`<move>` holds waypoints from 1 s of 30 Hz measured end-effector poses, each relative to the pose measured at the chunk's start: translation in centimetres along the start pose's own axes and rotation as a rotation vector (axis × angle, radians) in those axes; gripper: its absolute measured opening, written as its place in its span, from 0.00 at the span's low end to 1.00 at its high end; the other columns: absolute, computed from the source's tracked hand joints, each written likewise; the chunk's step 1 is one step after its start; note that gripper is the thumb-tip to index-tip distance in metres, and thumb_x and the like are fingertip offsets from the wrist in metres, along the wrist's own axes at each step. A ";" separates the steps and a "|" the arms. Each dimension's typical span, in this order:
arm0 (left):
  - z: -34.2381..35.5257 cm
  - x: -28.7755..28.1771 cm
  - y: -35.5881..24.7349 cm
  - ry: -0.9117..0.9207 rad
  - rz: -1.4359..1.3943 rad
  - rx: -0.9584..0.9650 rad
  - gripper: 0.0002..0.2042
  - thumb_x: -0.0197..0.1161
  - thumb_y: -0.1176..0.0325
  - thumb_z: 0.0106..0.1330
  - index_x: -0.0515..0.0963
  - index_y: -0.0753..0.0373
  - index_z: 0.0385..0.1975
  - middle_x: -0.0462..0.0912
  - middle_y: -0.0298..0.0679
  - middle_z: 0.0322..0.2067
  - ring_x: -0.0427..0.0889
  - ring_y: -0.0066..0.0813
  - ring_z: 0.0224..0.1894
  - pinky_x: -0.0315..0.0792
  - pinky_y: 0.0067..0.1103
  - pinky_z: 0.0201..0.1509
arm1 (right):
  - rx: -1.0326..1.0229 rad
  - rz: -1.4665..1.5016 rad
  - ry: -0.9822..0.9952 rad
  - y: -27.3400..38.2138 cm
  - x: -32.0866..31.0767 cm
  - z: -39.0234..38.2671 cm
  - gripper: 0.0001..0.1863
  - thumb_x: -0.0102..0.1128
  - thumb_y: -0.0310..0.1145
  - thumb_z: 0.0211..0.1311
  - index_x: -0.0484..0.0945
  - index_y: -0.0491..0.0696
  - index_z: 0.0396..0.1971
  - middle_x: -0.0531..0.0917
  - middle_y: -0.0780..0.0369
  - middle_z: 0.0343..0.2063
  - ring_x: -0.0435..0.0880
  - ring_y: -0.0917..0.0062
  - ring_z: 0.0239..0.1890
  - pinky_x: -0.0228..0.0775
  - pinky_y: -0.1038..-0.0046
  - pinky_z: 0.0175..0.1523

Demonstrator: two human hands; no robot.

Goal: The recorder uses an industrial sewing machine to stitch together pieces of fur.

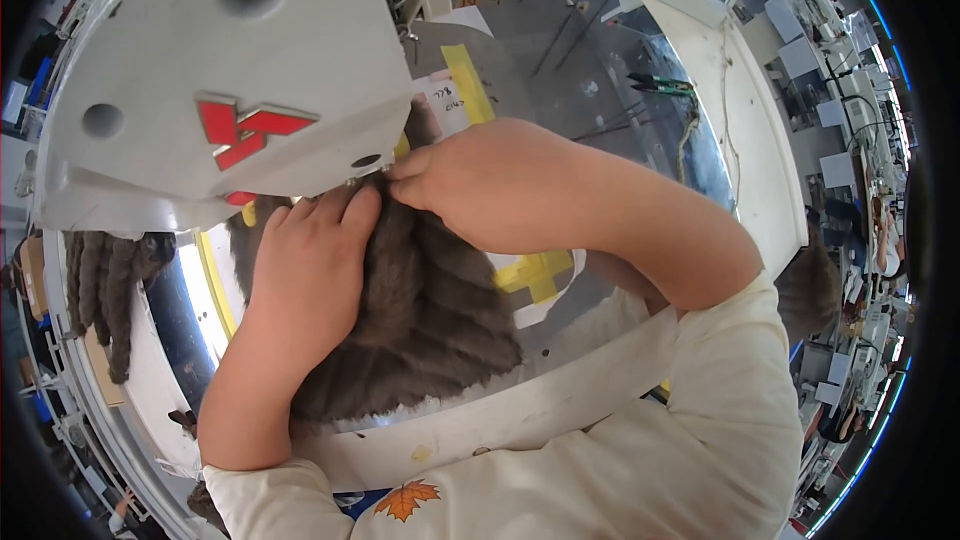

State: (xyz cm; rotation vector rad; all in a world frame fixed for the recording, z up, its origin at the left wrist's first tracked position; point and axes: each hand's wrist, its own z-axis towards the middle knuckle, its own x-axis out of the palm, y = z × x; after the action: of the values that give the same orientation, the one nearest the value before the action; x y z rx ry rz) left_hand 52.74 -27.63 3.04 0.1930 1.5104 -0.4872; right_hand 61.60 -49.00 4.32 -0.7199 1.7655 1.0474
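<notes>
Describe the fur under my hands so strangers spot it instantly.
Find the white sewing machine with the red emblem. There, your left hand and right hand touch a brown fur piece. Unlike the dangling fur strips, it fans across the tabletop.

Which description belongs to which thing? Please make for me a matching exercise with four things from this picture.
1. Fur piece
2. Left hand
3. Small tool
4. Machine head

A. green, on the glossy tabletop
B. pale, with a red emblem
C. brown, with ridges
D. resting on the fur piece

Pairs: 1-C, 2-D, 3-A, 4-B
</notes>
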 end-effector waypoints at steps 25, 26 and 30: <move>-0.7 -1.2 -2.0 0.135 0.072 0.130 0.16 0.60 0.75 0.57 0.75 0.65 0.47 0.78 0.55 0.61 0.87 0.38 0.42 0.73 0.29 0.46 | -0.017 -0.136 0.091 2.2 -0.4 -1.4 0.08 0.55 0.28 0.59 0.84 0.45 0.32 0.85 0.62 0.35 0.88 0.62 0.35 0.81 0.62 0.35; -0.6 -1.1 -2.0 0.134 0.042 0.131 0.16 0.61 0.75 0.56 0.75 0.65 0.47 0.79 0.55 0.61 0.87 0.39 0.42 0.73 0.29 0.46 | -0.023 -0.116 0.090 2.1 -0.4 -1.5 0.08 0.54 0.28 0.59 0.84 0.45 0.32 0.85 0.62 0.35 0.88 0.62 0.34 0.81 0.61 0.35; -0.4 -1.4 -2.2 0.115 -0.019 0.133 0.18 0.62 0.75 0.54 0.75 0.65 0.47 0.78 0.56 0.61 0.87 0.39 0.42 0.73 0.29 0.47 | -0.017 -0.100 0.093 1.7 -0.8 -1.6 0.08 0.55 0.28 0.59 0.84 0.46 0.31 0.85 0.62 0.35 0.88 0.61 0.34 0.81 0.61 0.35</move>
State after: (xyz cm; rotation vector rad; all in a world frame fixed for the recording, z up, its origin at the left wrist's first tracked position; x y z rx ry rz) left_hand 51.47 -29.18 4.81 0.3153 1.5941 -0.6002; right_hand 59.87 -49.68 5.94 -0.8707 1.7819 0.9762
